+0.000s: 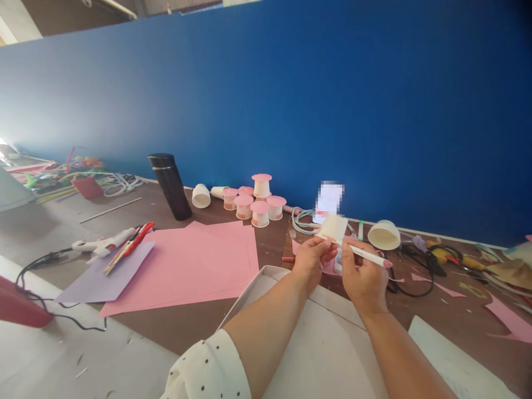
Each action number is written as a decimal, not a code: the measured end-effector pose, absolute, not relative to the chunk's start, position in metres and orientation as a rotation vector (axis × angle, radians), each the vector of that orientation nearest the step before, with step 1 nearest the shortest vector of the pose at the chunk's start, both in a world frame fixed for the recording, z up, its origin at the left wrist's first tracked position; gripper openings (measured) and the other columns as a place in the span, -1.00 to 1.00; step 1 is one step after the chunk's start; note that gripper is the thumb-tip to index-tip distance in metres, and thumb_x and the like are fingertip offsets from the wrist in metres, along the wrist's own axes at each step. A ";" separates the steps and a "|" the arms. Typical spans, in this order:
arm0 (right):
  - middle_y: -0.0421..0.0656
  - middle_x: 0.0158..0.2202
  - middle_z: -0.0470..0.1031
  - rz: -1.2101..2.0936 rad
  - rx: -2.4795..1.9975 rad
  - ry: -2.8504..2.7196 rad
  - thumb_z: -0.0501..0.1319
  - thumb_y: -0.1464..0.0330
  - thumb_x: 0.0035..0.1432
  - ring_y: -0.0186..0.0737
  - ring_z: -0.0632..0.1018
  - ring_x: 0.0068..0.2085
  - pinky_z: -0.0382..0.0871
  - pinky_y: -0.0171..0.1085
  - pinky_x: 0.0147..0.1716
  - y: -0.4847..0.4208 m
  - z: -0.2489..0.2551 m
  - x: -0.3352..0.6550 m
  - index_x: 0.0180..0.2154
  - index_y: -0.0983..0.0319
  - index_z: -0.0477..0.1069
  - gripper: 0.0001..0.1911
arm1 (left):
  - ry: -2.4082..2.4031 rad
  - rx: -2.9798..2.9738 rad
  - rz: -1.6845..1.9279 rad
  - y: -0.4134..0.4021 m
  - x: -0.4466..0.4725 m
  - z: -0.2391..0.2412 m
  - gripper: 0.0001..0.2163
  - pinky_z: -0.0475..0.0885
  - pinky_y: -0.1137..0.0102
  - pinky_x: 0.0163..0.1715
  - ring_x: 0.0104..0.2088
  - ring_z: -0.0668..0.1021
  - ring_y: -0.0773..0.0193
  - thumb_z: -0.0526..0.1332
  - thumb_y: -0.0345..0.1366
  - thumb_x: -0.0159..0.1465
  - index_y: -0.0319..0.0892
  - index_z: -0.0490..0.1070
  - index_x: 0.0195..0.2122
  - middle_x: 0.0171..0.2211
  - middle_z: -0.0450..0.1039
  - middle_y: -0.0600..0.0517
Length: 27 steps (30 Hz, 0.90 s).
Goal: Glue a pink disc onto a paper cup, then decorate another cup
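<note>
My left hand (312,260) is closed around the rim of a white paper cup (333,227), which is held upside down with some orange marking near the rim. In my right hand (366,280) is a white marker pen (368,255) with a pinkish end, its tip side toward the cup. Whether the tip touches the cup I cannot tell. Both hands are above a white box lid (316,338). Beyond them, to the left, stand several upside-down cups with pink paper discs (260,208) on top, one stacked above the others.
Pink paper sheets (195,260) lie left, with a purple sheet (124,277), a red cutter (132,244) and a glue gun (103,244). A black bottle (171,188) stands behind. A phone (328,199) leans against the blue partition (291,100). Another cup (384,235) and cables lie right.
</note>
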State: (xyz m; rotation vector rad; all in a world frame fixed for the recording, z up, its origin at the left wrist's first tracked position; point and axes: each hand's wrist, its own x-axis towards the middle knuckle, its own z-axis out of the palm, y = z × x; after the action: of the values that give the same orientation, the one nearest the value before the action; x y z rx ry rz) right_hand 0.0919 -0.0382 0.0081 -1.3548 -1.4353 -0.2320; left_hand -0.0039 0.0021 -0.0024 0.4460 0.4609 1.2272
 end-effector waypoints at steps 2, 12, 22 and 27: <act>-0.03 -0.27 0.55 -0.226 -1.353 -1.431 0.12 0.27 0.18 -0.15 0.56 -0.27 0.43 -0.18 -0.23 -0.038 0.008 0.092 -0.24 0.26 0.45 -0.78 | 0.456 0.441 1.225 0.002 -0.004 -0.002 -0.80 0.42 0.46 -0.25 -0.39 0.52 0.37 0.42 -0.37 -0.03 -0.31 0.43 -0.44 -0.47 0.45 -0.01; -0.03 -0.24 0.54 -0.192 -1.371 -1.424 0.13 0.27 0.18 -0.14 0.56 -0.27 0.43 -0.18 -0.24 -0.037 0.004 0.093 -0.21 0.25 0.44 -0.77 | 0.452 0.437 1.205 0.001 -0.005 0.000 -0.80 0.42 0.43 -0.19 -0.39 0.52 0.37 0.41 -0.38 -0.01 -0.32 0.42 -0.43 -0.45 0.45 -0.02; -0.04 -0.29 0.55 -0.175 -1.391 -1.418 0.12 0.23 0.18 -0.15 0.55 -0.30 0.42 -0.20 -0.28 -0.039 0.009 0.092 -0.24 0.26 0.46 -0.74 | 0.460 0.435 1.212 0.002 -0.003 -0.002 -0.81 0.42 0.45 -0.22 -0.41 0.52 0.38 0.41 -0.38 -0.02 -0.34 0.43 -0.44 -0.46 0.46 -0.03; -0.05 -0.36 0.55 -0.123 -1.442 -1.396 0.13 0.20 0.16 -0.14 0.55 -0.34 0.40 -0.21 -0.33 -0.041 0.012 0.095 -0.27 0.25 0.47 -0.73 | 0.467 0.474 1.224 0.002 -0.003 -0.004 -0.78 0.42 0.44 -0.21 -0.41 0.52 0.38 0.43 -0.34 -0.05 -0.34 0.45 -0.46 -0.46 0.46 -0.03</act>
State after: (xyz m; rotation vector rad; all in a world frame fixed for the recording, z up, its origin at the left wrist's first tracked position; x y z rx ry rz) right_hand 0.0951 -0.0405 0.0116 -1.4424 -1.3956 -0.1233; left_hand -0.0028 0.0024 -0.0044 0.4738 0.4671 1.2242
